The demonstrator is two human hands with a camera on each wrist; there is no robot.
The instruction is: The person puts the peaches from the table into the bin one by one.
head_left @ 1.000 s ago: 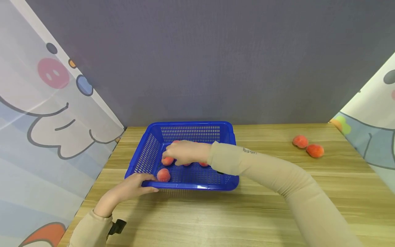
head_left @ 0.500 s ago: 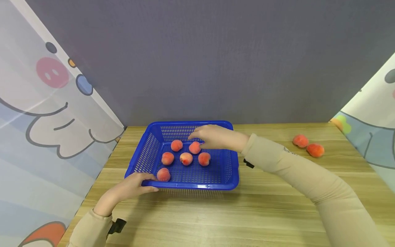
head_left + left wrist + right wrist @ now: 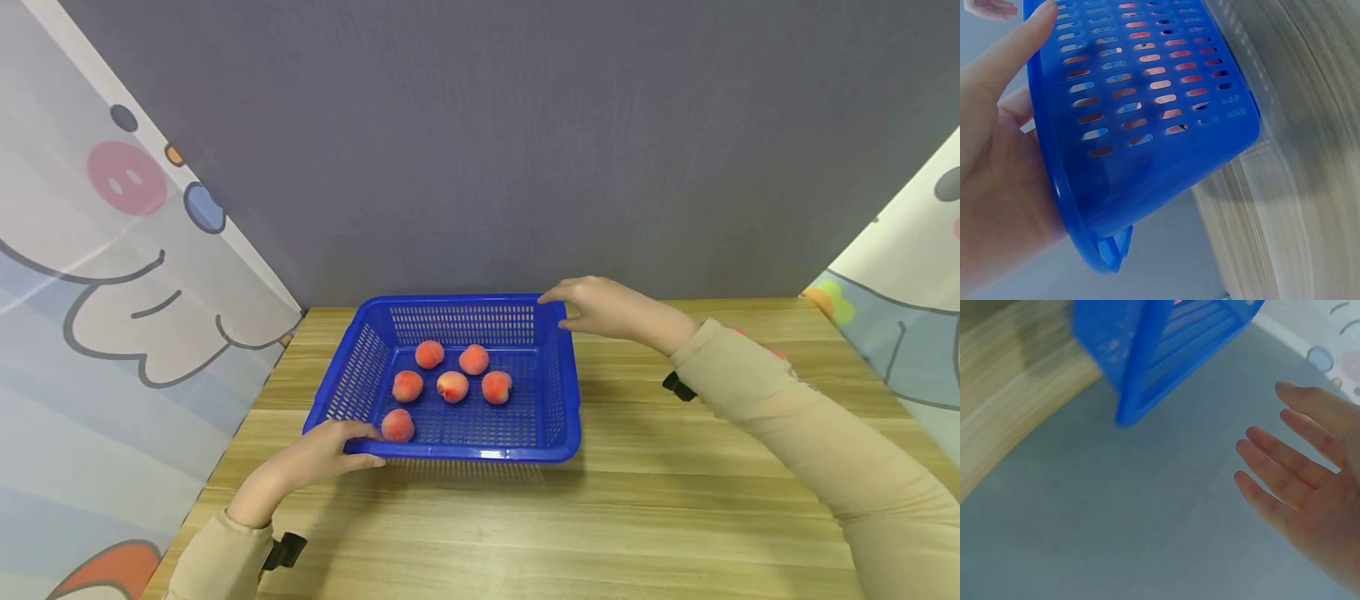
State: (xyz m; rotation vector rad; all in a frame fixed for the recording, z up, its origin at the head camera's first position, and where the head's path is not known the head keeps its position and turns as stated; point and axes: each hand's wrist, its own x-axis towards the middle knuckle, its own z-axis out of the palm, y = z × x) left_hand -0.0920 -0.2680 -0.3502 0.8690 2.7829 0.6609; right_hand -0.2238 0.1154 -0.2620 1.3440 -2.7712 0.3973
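Note:
A blue plastic basket point(image 3: 480, 452) with slotted walls stands on the wooden table. Several peaches lie spread on its floor, among them a paler yellow-red peach point(image 3: 453, 387) in the middle and a peach point(image 3: 398, 426) by the front left corner. My left hand point(image 3: 318, 454) grips the basket's rim at that corner; in the left wrist view the thumb lies on the slotted outer wall point(image 3: 1141, 169) and the fingers go behind the rim. Above the back right corner hovers my right hand point(image 3: 603, 307), fingers spread and holding nothing, as the right wrist view confirms.
On the right of the table point(image 3: 637, 508), two more peaches are almost wholly covered by my right sleeve point(image 3: 780, 408); a red edge point(image 3: 777, 353) shows. A grey wall point(image 3: 480, 150) rises behind the basket, with cartoon-printed panels point(image 3: 150, 275) at both sides.
My right hand has moved from over the peaches in the basket to the right, past the basket's right rim. Its sleeve now covers the two table peaches. My left hand has stayed put.

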